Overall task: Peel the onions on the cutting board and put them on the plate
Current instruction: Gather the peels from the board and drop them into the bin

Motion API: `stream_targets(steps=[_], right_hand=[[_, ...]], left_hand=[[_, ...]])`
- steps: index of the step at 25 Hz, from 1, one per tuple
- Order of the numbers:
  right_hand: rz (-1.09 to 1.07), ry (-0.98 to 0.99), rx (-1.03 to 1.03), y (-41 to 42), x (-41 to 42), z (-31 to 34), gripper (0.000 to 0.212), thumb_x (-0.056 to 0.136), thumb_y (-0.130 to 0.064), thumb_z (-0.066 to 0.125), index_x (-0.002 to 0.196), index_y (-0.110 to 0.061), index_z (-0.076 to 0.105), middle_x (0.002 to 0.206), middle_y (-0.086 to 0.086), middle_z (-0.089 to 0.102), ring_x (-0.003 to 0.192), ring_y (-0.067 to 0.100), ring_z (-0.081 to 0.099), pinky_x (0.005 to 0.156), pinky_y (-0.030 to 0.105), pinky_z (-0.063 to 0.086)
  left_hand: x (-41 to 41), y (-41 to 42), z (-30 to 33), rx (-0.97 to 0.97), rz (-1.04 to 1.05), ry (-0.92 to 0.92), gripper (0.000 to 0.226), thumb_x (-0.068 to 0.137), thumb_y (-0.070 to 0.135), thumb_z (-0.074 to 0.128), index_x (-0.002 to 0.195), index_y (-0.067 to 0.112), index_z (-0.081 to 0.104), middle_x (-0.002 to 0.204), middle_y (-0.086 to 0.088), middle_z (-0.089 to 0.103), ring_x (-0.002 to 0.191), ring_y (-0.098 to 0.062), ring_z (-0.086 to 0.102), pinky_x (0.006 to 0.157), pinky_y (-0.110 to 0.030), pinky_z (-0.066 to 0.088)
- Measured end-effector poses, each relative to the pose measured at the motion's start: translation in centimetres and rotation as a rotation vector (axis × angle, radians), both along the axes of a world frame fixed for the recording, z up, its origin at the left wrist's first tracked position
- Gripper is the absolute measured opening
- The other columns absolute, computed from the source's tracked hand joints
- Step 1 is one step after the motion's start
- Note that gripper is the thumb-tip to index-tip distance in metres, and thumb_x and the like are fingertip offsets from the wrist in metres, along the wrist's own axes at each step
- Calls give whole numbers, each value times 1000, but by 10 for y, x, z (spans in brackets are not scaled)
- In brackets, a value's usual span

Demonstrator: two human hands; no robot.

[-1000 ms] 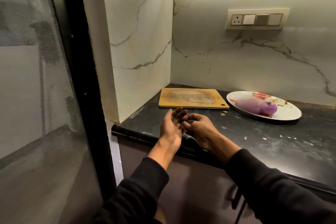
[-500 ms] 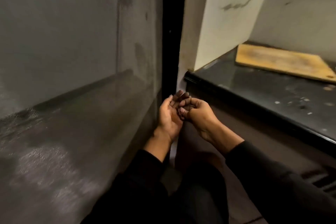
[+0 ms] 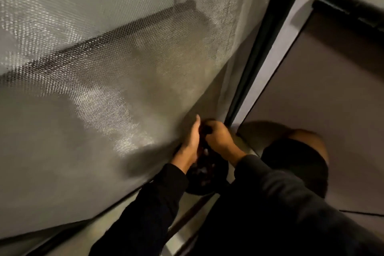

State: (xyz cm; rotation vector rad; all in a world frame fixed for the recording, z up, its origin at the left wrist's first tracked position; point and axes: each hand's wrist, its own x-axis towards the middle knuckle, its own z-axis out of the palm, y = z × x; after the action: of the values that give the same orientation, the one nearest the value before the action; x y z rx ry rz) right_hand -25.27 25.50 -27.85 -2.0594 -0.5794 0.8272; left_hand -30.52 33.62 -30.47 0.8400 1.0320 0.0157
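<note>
**Both hands low over a dark bin on the floor**

Head view, looking steeply down. Left hand [image 3: 191, 139] and right hand [image 3: 218, 136] pressed close together, touching, just above a dark round bin [image 3: 207, 178] on the floor. Inside the bin, small pale scraps [image 3: 202, 170], too blurred to name.

Left grip: loose, fingers near straight and pointing away from the body, palm turned toward the right hand, wrapped round nothing that shows. Right grip: fingers curled inward against the left palm; something dark wedged between the two hands, but too dim and smeared to say whether held, or what. Cannot tell, then, whether the right grip has hold of anything.

Black sleeves [image 3: 158, 203] on both forearms, reaching in from the lower edge. To the right of the hands, a bent knee [image 3: 307, 136], bare above dark cloth.

Filling the left of the frame, a grey mesh screen [image 3: 99, 72], fine weave catching the light in patches, with a dark bar behind it slanting across. Right of the screen, a black upright frame [image 3: 254, 64], then a pale strip and a plain grey cabinet front [image 3: 324, 93]. At the top right corner, only the dark rounded edge of the bench [image 3: 351, 13].

Onions, cutting board and plate: outside this view, so whereabouts cannot be told.
</note>
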Motion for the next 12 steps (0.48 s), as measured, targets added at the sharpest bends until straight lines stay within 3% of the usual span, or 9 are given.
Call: stream_targets(steps=[2,4,6,8,12], right_hand=[[100,-36,-37,-3,-7,-12,33,78,19,50,93,1,73,72,-11,69,67,-6,59,57,9,39],[182,-109,-75,0,-11,-17,26,81,15,56,97,4,74,88,5,71,87,6,58,69,12,36],[189,-149,-98,4,-8,-25,31,79,11,58,103,1,74,103,10,72,100,13,60,82,19,42],[149,-163,-77,7,-7,-31,33,76,7,61,102,-5,76,104,12,75,103,19,66,90,27,49],[99,-206,-71,5,-2,-38,20,84,-1,68,103,-4,76,103,7,74,100,22,66,81,22,45]], left_hand=[[-14,0,-29,170,-102,173,71,98,65,40,145,13,48,144,-10,54,123,-30,58,94,-41,53],[-25,2,-48,246,-112,232,81,97,66,40,155,10,32,153,-13,45,136,-33,48,113,-48,41],[-29,6,-48,275,-106,260,85,97,67,39,156,7,28,157,-17,39,142,-34,42,117,-49,34],[-30,11,-42,265,-106,265,87,97,69,37,158,9,23,160,-17,33,145,-34,37,119,-48,31],[-28,15,-35,252,-103,222,93,93,74,38,160,14,13,164,-11,25,149,-30,29,121,-48,25]])
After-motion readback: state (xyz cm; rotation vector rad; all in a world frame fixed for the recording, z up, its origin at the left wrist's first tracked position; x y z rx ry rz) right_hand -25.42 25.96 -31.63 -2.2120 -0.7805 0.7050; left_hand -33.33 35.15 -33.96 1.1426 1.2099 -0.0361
